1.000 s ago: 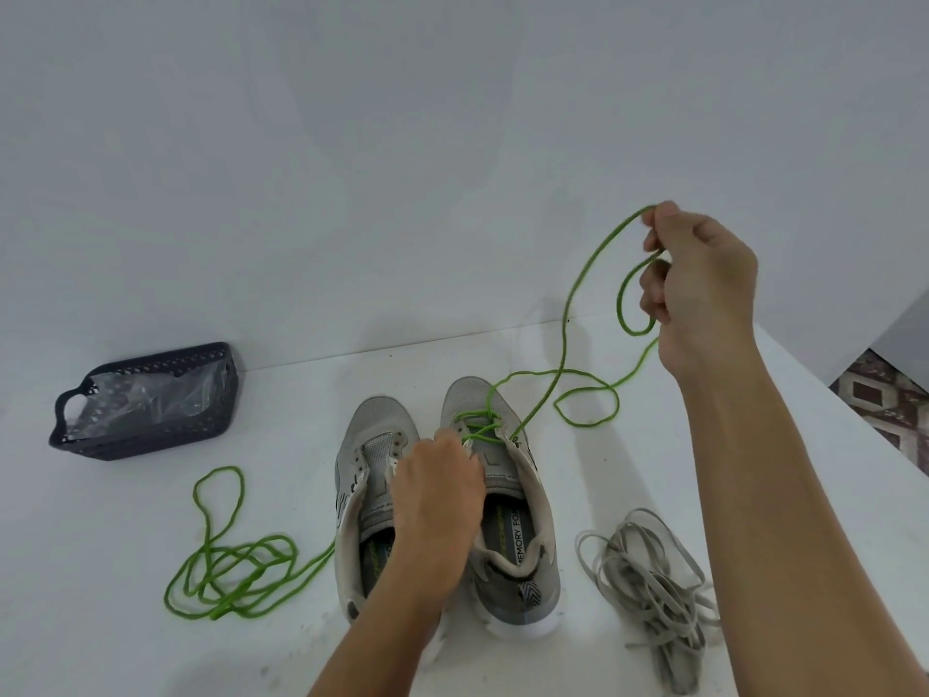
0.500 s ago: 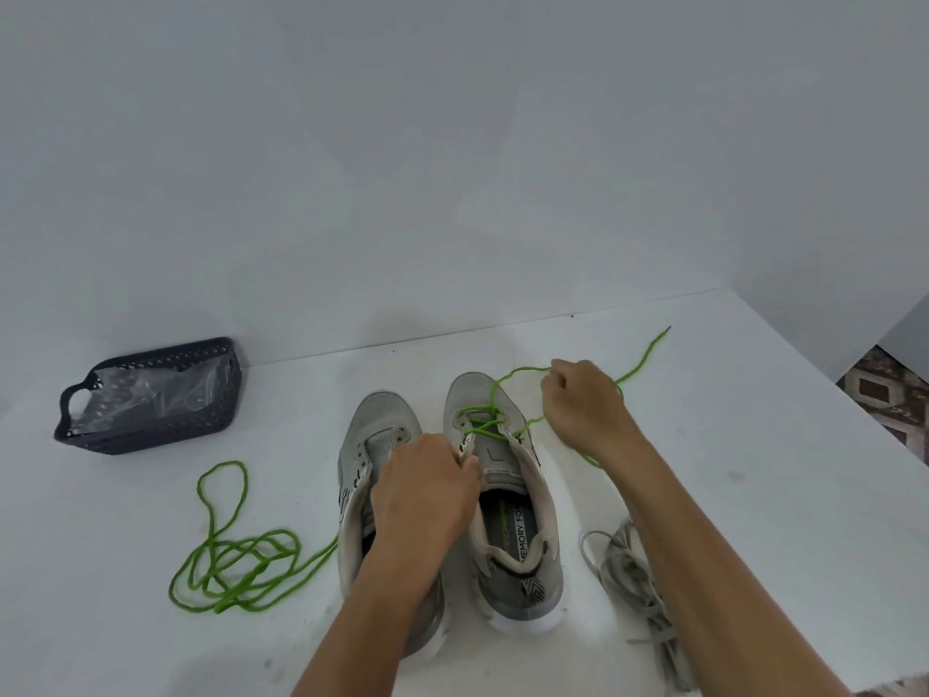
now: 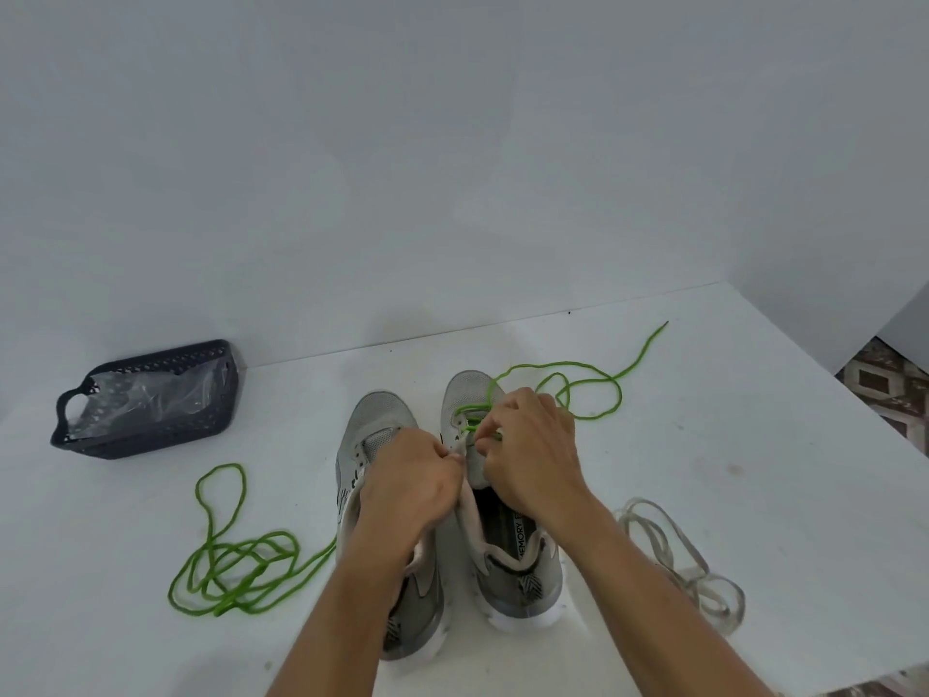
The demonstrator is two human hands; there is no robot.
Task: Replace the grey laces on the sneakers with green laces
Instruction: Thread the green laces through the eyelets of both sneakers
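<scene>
Left hand (image 3: 409,487) pinches eyelet edge of right grey mesh sneaker (image 3: 495,495); right hand (image 3: 533,445) pinches thin green lace (image 3: 578,389) just beside it.

The table (image 3: 704,445) is bare far right and at the front left — a basket (image 3: 151,399), green lace (image 3: 236,570) and grey laces (image 3: 678,550) block the sides of the shoes (image 3: 452,495).

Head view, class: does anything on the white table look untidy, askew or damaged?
Nothing damaged. Two loose tangles: removed flat grey laces right of the grey sneakers, and a spare bright green cord lace on their left.
</scene>
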